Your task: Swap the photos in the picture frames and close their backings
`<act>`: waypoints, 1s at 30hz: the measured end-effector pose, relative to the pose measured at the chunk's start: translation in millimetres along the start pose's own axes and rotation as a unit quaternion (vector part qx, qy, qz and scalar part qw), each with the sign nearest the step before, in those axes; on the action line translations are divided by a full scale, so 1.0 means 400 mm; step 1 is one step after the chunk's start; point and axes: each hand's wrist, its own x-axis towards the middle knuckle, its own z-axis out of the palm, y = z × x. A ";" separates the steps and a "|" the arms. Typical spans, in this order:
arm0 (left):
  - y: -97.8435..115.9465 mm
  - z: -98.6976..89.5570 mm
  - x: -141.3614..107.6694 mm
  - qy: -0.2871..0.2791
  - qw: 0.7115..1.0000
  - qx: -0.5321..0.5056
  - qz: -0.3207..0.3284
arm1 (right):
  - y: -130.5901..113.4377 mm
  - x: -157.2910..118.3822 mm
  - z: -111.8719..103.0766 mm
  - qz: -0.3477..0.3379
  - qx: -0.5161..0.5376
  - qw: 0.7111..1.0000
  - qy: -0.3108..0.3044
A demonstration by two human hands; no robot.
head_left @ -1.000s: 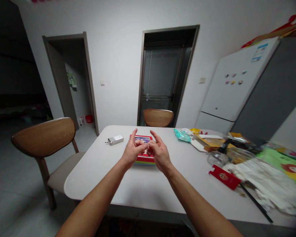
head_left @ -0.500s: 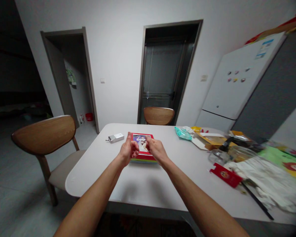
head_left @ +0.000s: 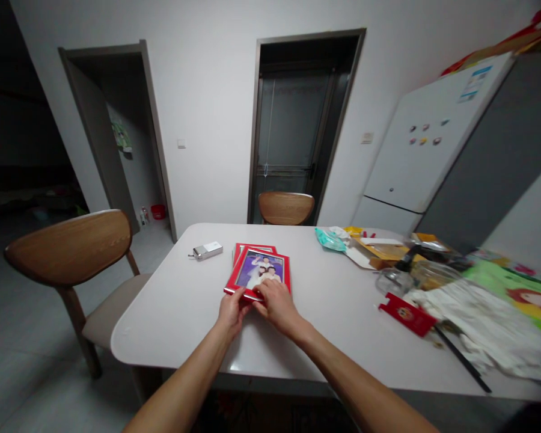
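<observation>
No text is legible on the fridge [head_left: 428, 150] sticker or the red packet [head_left: 408, 313].

– Where is there room to pass on the surface [head_left: 180, 313]?

– The left half lies bare, apart from a small silver box [head_left: 206, 250] near the far edge. The near strip in front of the picture frame [head_left: 258, 273] is open too.

– And the right?

– Crowded: a red packet [head_left: 408, 313], a black stick [head_left: 462, 359], a glass bowl [head_left: 394, 279], crumpled white paper [head_left: 482, 328] and a teal bag [head_left: 330, 240] block that side. Between the frame and that pile runs a clear lane.
</observation>
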 end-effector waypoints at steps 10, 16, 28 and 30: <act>0.047 0.030 -0.231 -0.073 0.925 0.298 0.226 | 0.016 -0.108 -0.122 0.245 0.381 0.877 0.160; 0.042 0.002 -0.364 -0.215 0.658 0.486 0.533 | -0.054 -0.214 -0.196 0.309 0.679 0.647 0.155; -0.054 -0.023 -0.361 -0.215 0.513 0.572 0.603 | -0.036 -0.231 -0.099 0.341 0.696 0.631 0.042; -0.074 -0.025 -0.346 -0.220 0.498 0.584 0.602 | -0.015 -0.227 -0.076 0.341 0.636 0.690 0.061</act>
